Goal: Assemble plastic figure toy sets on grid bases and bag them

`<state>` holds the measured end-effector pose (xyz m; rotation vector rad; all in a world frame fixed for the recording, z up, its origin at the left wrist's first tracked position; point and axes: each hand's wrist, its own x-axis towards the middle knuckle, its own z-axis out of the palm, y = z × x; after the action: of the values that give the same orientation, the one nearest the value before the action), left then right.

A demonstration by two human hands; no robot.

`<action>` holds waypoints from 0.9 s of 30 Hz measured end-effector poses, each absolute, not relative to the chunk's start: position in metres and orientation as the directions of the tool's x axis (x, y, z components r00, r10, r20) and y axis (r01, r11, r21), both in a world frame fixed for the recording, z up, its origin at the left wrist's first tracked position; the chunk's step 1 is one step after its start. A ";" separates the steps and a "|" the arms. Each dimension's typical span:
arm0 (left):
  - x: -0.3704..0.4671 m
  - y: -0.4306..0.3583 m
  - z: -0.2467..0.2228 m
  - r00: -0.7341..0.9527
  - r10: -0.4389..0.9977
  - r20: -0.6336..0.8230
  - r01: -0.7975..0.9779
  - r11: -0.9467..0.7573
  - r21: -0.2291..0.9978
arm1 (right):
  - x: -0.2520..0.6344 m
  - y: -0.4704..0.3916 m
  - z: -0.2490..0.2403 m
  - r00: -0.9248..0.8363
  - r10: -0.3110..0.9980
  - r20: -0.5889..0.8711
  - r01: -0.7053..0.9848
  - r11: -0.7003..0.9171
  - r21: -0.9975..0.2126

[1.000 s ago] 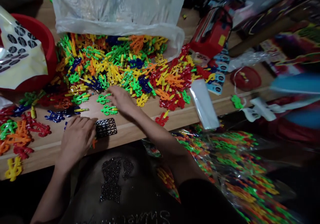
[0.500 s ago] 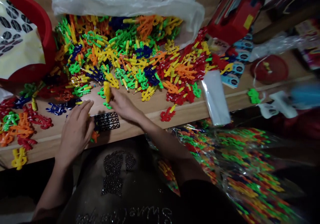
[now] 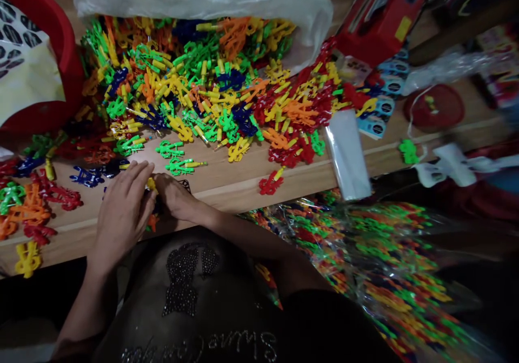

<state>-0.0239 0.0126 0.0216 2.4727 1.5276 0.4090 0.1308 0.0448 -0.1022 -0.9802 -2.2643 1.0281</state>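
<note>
My right hand [image 3: 175,198] is closed at the table's front edge, its fingertips on a small yellow plastic figure [image 3: 151,184], mostly hidden between my hands. Close beside it, my left hand [image 3: 124,211] is curled with the fingers together; what lies under its palm is hidden. Part of a black lattice plate [image 3: 185,185] shows behind my right hand. Just beyond my hands lie two green plastic figures, the nearer green figure [image 3: 178,166] with a yellow tube on it. An orange piece [image 3: 152,222] peeks out below my left hand.
A large heap of coloured plastic figures [image 3: 194,92] spills from a white plastic bag [image 3: 203,3]. A red tub [image 3: 68,54] stands left. Flat clear bags [image 3: 348,154], a red box [image 3: 377,27] and a red lid [image 3: 440,111] lie right. Filled bags [image 3: 389,276] sit below the table.
My right hand has come down and toward me with the yellow figure, up against my left hand. It now covers most of the black plate, and the green figures behind are uncovered.
</note>
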 end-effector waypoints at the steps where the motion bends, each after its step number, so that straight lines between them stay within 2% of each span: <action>1: -0.024 0.013 0.022 0.445 0.887 0.124 0.834 -0.461 0.302 | 0.128 0.045 -0.102 -0.643 0.758 0.113 0.417 0.469 -0.778; 6: -0.023 0.014 0.021 0.495 0.859 0.135 0.816 -0.512 0.268 | 0.138 0.063 -0.091 -0.747 0.653 0.125 0.329 0.527 -0.784; 8: -0.023 0.014 0.021 0.466 0.872 0.148 0.826 -0.489 0.280 | 0.157 0.077 -0.081 -0.717 0.682 0.143 0.363 0.541 -0.759; 11: -0.024 0.014 0.019 0.404 0.901 0.159 0.851 -0.434 0.296 | 0.193 0.103 -0.067 -0.486 0.860 0.153 0.595 0.454 -0.663; 13: -0.025 0.014 0.019 0.373 0.915 0.150 0.864 -0.402 0.304 | 0.213 0.122 -0.062 -0.262 0.957 0.122 0.771 0.284 -0.571; 15: -0.025 0.014 0.019 0.368 0.919 0.140 0.866 -0.394 0.307 | 0.227 0.136 -0.060 -0.098 0.993 0.062 0.859 0.116 -0.499; 17: -0.024 0.012 0.021 0.374 0.918 0.134 0.865 -0.398 0.307 | 0.234 0.141 -0.059 -0.051 0.999 0.000 0.878 0.045 -0.476; 19: -0.021 0.009 0.024 0.376 0.917 0.132 0.863 -0.399 0.309 | 0.235 0.134 -0.057 -0.094 0.996 -0.013 0.855 0.074 -0.513; 23: -0.015 0.007 0.027 0.397 0.912 0.108 0.853 -0.410 0.322 | 0.227 0.091 -0.053 -0.284 0.959 0.024 0.700 0.224 -0.678; 27: -0.013 0.011 0.022 0.402 0.912 0.075 0.862 -0.405 0.304 | 0.209 0.042 -0.063 -0.424 0.905 -0.034 0.542 0.223 -0.811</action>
<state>-0.0130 0.0105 0.0223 2.4417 1.5714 0.3384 0.2089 0.0417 -0.0630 -1.3314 -2.0530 1.0792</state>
